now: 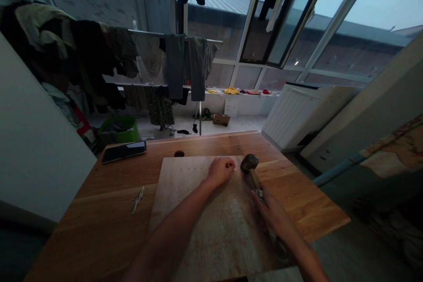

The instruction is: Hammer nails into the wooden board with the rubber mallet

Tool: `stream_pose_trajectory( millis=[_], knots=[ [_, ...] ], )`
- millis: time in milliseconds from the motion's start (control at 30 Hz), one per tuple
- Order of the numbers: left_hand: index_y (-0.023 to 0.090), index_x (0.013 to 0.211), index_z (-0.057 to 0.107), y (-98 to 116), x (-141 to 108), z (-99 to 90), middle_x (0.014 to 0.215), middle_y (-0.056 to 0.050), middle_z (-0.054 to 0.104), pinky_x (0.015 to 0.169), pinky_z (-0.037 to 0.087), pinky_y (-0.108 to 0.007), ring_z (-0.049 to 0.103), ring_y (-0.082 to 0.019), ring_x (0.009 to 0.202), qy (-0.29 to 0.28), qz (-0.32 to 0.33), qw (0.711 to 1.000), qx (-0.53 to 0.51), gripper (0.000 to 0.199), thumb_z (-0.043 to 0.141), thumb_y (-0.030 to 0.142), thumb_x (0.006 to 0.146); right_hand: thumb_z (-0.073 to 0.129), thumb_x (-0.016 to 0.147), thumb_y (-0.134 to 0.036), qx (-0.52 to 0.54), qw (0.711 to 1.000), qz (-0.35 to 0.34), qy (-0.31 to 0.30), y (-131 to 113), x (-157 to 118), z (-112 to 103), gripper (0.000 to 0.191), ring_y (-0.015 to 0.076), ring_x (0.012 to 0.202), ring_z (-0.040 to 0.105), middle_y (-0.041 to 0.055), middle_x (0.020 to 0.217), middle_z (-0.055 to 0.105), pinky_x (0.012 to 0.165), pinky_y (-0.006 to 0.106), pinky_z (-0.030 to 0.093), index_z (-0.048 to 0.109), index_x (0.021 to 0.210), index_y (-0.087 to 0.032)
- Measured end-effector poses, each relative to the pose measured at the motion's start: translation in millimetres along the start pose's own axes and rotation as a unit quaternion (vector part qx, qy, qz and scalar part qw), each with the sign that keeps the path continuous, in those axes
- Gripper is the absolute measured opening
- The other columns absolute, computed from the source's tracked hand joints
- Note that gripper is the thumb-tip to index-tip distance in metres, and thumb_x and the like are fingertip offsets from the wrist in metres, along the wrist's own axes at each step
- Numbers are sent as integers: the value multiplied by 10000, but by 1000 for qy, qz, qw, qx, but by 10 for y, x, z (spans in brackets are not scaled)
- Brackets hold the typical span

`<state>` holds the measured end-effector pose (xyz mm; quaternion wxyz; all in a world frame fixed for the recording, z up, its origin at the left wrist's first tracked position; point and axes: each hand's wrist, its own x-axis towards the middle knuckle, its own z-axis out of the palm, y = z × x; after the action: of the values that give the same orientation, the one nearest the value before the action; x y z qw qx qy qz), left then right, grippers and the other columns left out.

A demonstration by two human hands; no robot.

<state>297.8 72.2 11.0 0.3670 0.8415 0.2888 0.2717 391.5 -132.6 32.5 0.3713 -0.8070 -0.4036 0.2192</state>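
Observation:
Near the far right part of a pale wooden board (211,224), my left hand (222,172) is closed in a pinch. Whatever its fingertips hold is too small to make out. A row of small dark marks runs along the board's far edge, left of that hand. My right hand (269,209) is wrapped round the handle of a hammer (250,164), whose dark, blunt head hovers just right of my left fingers. Motion blurs the right hand and the lower handle. Several nails (139,199) lie loose on the table, left of the board.
The wooden table (99,205) carries a phone (124,152) at its far left and a small round dark thing (179,153) behind the board. Beyond stand a laundry rack (172,35) with clothes, a green basket (119,129) and a white ribbed panel (291,112).

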Motion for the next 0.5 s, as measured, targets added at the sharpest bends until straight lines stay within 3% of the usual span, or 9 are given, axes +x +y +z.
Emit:
stream_pose_trajectory(
  millis=[167, 367, 500],
  knots=[
    [211, 947, 805, 59, -10, -23, 939, -54, 791, 835, 513, -277, 711, -196, 865, -9, -2, 999, 35, 173, 664, 181, 851, 438, 836, -652, 75, 996, 46, -8, 6, 46, 66, 481, 175, 334, 519, -89, 495, 536, 323, 262, 392, 479, 1062, -229],
    [186, 913, 818, 53, -19, -29, 953, -76, 771, 844, 500, -290, 691, -215, 896, 9, 10, 998, 59, 151, 683, 165, 849, 440, 869, -689, 122, 992, 37, 16, -75, -32, 99, 457, 139, 360, 471, -95, 499, 469, 319, 234, 378, 494, 943, -242],
    [194, 929, 825, 1, -15, 0, 945, -66, 768, 827, 490, -288, 684, -207, 865, 9, 19, 999, 50, 146, 700, 180, 855, 455, 898, -677, 132, 991, 18, 32, -204, -79, 102, 476, 134, 390, 488, -83, 579, 483, 317, 232, 391, 546, 1044, -232]
  ],
)
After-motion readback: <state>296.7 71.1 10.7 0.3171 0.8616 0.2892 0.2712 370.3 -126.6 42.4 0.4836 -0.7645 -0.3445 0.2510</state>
